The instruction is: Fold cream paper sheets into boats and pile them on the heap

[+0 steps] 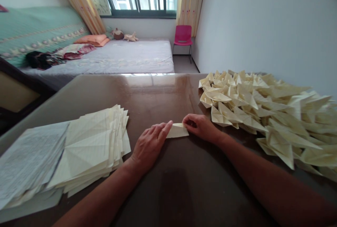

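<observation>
Head view shows hands point(150, 141) partly hiding folded paper point(177, 131)

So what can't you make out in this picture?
Paper, left end: head view, hidden by the left hand.
Paper, part of the right end: head view, hidden by the right hand.
Grey sheets, writing: head view, too small and blurred to read.
Folded pile, far right: head view, cut off by the right edge.
</observation>
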Tool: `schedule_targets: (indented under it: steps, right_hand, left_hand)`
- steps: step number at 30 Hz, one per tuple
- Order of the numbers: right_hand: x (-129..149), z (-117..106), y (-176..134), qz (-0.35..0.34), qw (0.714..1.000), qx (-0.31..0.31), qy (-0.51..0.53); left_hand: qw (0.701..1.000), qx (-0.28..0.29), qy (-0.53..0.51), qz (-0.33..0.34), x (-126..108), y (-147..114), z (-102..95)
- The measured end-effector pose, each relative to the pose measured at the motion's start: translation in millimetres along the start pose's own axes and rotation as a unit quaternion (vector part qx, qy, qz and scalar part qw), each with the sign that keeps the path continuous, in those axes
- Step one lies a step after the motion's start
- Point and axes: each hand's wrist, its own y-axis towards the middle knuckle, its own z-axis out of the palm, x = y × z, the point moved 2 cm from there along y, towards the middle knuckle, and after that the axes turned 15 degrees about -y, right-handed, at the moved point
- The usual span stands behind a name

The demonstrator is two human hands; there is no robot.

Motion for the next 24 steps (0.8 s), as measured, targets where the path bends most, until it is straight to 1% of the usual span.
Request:
schedule_targets:
  steps: [3, 5, 6, 7, 10, 12, 16, 20, 22, 24]
  right_hand:
    - [-5.2, 0.8, -0.3, 0.010, 1.000, 0.010, -0.007]
    - [-7.6, 0.8, -0.5, 0.016, 1.000, 0.015, -0.014]
    - [-8.4, 0.7, -0.5, 0.017, 1.000, 0.019, -0.016]
    - [-8.8, 0.6, -0.5, 0.018, 0.999, 0.023, -0.016]
    - [-8.5, 0.0, -0.6, 0.019, 0.999, 0.024, -0.010]
    - [-7.7, -0.4, -0.8, 0.018, 1.000, 0.019, -0.005]
    - [-5.9, 0.9, -1.4, 0.004, 0.999, 0.033, -0.006]
    - [-5.7, 2.2, -1.3, 0.011, 0.999, 0.032, -0.007]
    - [-5.8, 2.4, -1.0, 0.015, 0.999, 0.032, -0.001]
    - [-5.6, 2.4, -0.8, 0.017, 0.999, 0.035, 0.007]
  left_hand:
    - [0.999, 0.022, -0.011, 0.039, -1.6, -3.6, 3.8]
    - [0.998, 0.020, -0.022, 0.060, -4.2, -4.4, 4.5]
    - [0.998, 0.017, -0.032, 0.060, -4.8, -4.0, 4.4]
    - [0.998, 0.016, -0.046, 0.051, -4.6, -3.1, 4.3]
    - [0.995, 0.016, -0.096, -0.017, -0.1, 1.7, 4.9]
    - [0.991, 0.031, -0.126, -0.041, 2.5, 5.0, 6.2]
    - [0.985, 0.071, -0.156, -0.031, 2.5, 8.1, 8.0]
    - [0.978, 0.069, -0.191, -0.043, 0.5, 7.2, 8.6]
    - [0.972, 0.079, -0.216, -0.043, -0.3, 6.8, 10.9]
    - [0.966, 0.077, -0.236, -0.067, 0.7, 7.6, 14.1]
